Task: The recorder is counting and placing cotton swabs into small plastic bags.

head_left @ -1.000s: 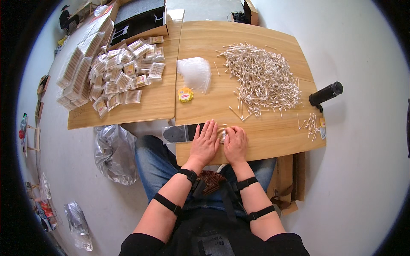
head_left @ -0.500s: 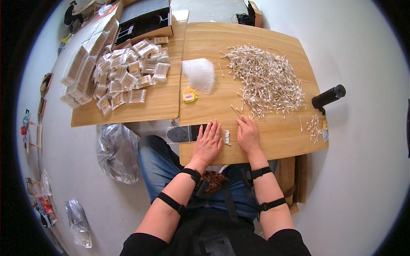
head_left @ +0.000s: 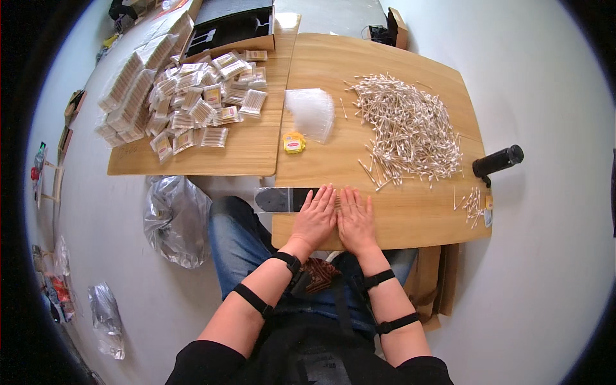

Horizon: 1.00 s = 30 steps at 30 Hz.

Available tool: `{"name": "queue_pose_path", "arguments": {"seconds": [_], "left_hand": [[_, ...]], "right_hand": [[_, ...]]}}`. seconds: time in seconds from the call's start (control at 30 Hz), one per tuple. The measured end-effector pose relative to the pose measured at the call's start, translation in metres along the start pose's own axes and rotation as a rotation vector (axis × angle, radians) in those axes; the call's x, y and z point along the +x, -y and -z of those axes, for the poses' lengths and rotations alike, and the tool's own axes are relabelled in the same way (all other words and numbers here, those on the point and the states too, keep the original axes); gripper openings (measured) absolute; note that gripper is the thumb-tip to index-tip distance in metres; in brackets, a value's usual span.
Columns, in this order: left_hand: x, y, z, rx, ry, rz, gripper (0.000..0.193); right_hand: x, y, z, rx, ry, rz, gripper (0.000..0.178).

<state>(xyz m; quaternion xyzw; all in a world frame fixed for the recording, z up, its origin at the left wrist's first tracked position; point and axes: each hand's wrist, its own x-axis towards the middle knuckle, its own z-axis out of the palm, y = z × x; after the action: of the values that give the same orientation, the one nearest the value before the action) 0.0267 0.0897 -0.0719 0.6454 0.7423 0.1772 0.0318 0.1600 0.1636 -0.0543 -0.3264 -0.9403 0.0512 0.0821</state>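
Observation:
Near the table's front edge, both hands lie side by side with fingers stretched flat. My left hand (head_left: 314, 215) covers the right end of a flat dark strip with a rounded end (head_left: 273, 199), which lies in a clear sleeve and juts past the table's left edge. My right hand (head_left: 357, 217) rests palm down just beside it. A sliver of a row of cotton swabs (head_left: 337, 203) shows between the two hands; the rest is hidden under them. Beyond them spreads a large heap of loose cotton swabs (head_left: 410, 131).
Clear empty bags (head_left: 310, 112) lie fanned out behind yellow labels (head_left: 294, 142). On the left table are filled swab packets (head_left: 203, 112), stacked packs (head_left: 131, 96) and an open black-lined box (head_left: 234, 32). At right stand a black cylinder (head_left: 497, 162) and a few swabs (head_left: 473, 208).
My right hand has come away from the heap's near edge, moved left and flattened beside my left hand, covering the swab ends. The whole view has shifted slightly.

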Motion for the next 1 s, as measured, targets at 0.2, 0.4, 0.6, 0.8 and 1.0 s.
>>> {"name": "queue_pose_path", "arguments": {"seconds": [0.2, 0.4, 0.6, 0.8, 1.0], "left_hand": [[-0.004, 0.010, 0.008, -0.255, -0.259, 0.040, 0.049], [-0.026, 0.044, 0.044, -0.177, -0.438, 0.407, 0.034], [-0.020, 0.056, 0.045, -0.113, -0.219, 0.454, 0.029], [-0.001, 0.059, 0.044, -0.035, 0.024, 0.522, 0.016], [-0.015, 0.069, 0.043, -0.240, -0.204, 0.380, 0.011]], "right_hand": [[0.000, -0.001, 0.003, -0.009, 0.021, 0.005, 0.058], [-0.002, 0.001, -0.002, 0.021, 0.019, -0.001, 0.061], [0.001, 0.002, -0.001, -0.006, 0.038, 0.000, 0.059], [0.012, 0.006, -0.006, 0.024, 0.053, 0.043, 0.059], [0.024, 0.017, -0.010, 0.042, 0.080, 0.064, 0.059]]}}
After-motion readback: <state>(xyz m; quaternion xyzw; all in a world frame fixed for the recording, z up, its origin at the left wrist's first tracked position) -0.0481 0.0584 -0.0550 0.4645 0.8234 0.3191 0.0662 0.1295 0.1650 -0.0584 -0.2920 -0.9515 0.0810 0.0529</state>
